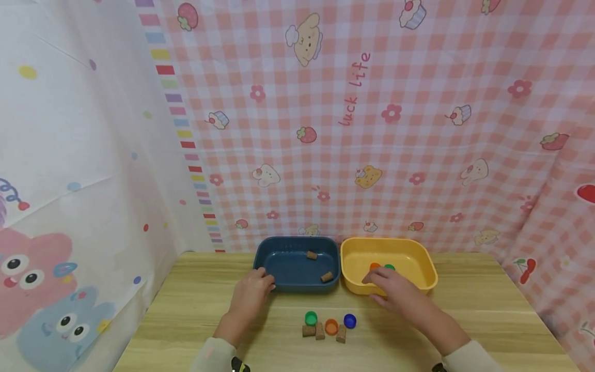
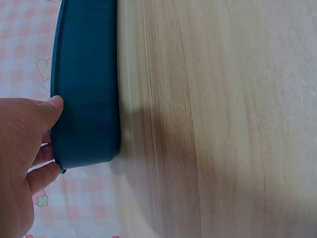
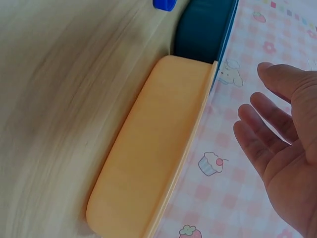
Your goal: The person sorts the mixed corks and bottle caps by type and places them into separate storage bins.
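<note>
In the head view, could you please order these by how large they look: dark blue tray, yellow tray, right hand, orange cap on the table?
Largest: the yellow tray and dark blue tray, too alike to rank.
Next: the right hand.
Smallest: the orange cap.

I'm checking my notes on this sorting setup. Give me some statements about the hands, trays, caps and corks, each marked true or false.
1. The left hand pinches the rim of the blue tray. True.
2. The right hand grips the blue cap. False: its fingers are spread and hold nothing; that cap lies on the table.
3. Two corks lie in the blue tray. True.
4. Only corks show in the yellow tray. False: an orange cap and a green cap show there, and no cork.
5. Three corks lie on the table in front of the trays. True.
</note>
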Available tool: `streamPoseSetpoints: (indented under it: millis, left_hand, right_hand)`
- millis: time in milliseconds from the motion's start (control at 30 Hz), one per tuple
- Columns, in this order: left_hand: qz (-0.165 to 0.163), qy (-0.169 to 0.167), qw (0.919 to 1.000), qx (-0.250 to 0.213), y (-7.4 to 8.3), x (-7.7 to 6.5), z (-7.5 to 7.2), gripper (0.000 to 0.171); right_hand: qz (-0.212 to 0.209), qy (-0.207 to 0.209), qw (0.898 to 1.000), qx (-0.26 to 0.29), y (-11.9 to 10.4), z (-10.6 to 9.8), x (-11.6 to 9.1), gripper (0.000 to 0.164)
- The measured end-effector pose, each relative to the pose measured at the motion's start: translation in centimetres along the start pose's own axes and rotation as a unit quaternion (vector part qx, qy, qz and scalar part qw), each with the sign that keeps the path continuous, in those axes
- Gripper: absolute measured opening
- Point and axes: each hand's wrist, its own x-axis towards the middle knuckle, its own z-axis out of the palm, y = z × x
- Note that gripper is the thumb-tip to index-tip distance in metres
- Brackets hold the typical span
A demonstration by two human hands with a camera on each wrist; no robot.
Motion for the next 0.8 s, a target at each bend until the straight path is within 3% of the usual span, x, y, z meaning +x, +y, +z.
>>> streamPoseSetpoints:
  millis: [400,600,800]
  left_hand:
    - [-0.002,0.000,1.0000,0.001,0.0,0.0,0.0,0.017]
    - [-0.001,0.002,1.0000,-0.003,0.0,0.0,0.0,0.016]
    - [-0.005,0.000,1.0000,-0.007,0.1,0.0,-0.1,0.014]
  right_hand:
    - [-0.017,-0.029,0.999,0.010,-1.2,1.0,-0.1,0.032]
    - [0.003,-0.073,0.997,0.028,-1.9,1.6,0.0,0.032]
    - [-0.003,-0.101,0.994,0.045,-2.5,2.8,0.0,0.027]
